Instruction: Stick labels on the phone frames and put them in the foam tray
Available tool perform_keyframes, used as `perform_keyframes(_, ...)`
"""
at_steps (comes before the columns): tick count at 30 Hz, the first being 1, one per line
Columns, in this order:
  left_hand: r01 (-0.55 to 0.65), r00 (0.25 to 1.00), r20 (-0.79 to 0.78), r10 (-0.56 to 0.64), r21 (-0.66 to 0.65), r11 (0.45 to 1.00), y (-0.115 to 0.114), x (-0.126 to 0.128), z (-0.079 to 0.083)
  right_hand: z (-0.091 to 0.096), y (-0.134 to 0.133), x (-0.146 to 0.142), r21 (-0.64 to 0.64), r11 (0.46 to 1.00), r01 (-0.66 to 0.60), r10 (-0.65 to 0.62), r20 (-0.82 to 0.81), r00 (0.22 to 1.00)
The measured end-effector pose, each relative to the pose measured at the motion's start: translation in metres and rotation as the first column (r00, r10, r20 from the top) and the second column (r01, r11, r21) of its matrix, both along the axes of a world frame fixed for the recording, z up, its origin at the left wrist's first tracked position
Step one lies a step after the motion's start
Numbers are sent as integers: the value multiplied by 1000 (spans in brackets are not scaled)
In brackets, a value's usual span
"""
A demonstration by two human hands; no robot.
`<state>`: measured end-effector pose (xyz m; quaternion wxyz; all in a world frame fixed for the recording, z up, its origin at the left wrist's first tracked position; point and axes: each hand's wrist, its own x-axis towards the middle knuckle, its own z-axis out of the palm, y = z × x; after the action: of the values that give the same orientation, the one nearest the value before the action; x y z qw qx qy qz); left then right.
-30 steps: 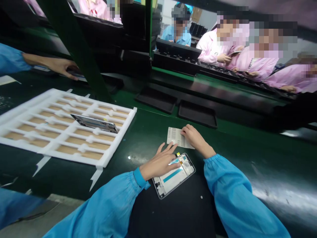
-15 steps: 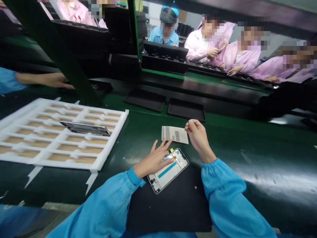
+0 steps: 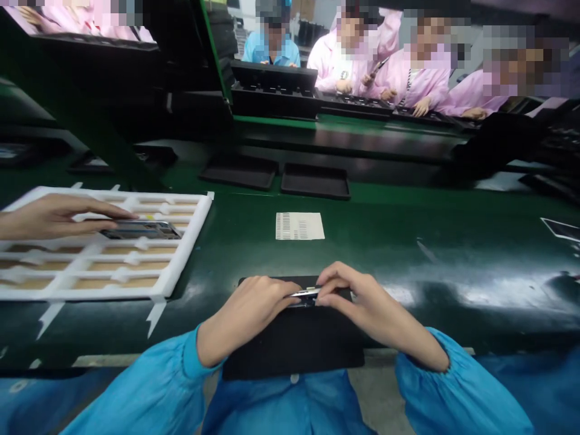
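A phone frame [image 3: 307, 294] is held nearly edge-on to me, tilted up above the black mat [image 3: 294, 347]. My left hand [image 3: 254, 305] closes on its left end, thumb below and fingers over the top. At the other end, my right hand [image 3: 356, 294] pinches it between thumb and fingers. Much of the frame is hidden behind both hands. Beyond the mat lies a pale sheet [image 3: 312, 225] with rows of small dark strips, touched by neither hand.
On the left is a white foam rack [image 3: 193, 241] with slots. Another person's hand [image 3: 49, 216] grips a second phone frame [image 3: 147, 229] there. Two black trays [image 3: 238, 171] [image 3: 316, 181] sit at the back. Several people work across the bench.
The phone frame has gone from lying flat to being tilted up in both hands. My right hand has come down from beside the sheet to grip it. Another person's hand has reached the rack.
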<state>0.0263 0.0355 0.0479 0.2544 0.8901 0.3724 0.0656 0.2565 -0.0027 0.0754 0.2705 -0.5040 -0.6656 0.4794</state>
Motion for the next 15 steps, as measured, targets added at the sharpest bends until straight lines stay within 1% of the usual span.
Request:
perform_keyframes(2,13,999,51,-18,99,995,-10,3,-10,-1,-4,-1,0,999,-34,33,96,995)
perform_keyframes(3,2,994,108,-19,158,987,-13,3,-15,-2,-5,-1,5,999,-34,33,117,993)
perform_keyframes(6,-34,945,321,-66,297,954,-18,4,-24,-6,-6,-3,35,999,-36,32,111,993)
perform_keyframes(8,-17,905,407,-128,335,942,-19,5,-25,-8,-6,-5,55,997,-44,38,105,994)
perform_keyframes(10,5,890,427,-161,343,939,-18,6,-24,-10,-7,-8,74,996,-46,38,104,994)
perform_keyframes(13,-31,883,446,-145,364,931,-18,6,-23,-14,-10,-10,105,994,-5,-3,73,997)
perform_keyframes(15,-73,877,462,-131,397,915,-18,5,-25,-20,-12,-9,162,985,64,-73,47,996)
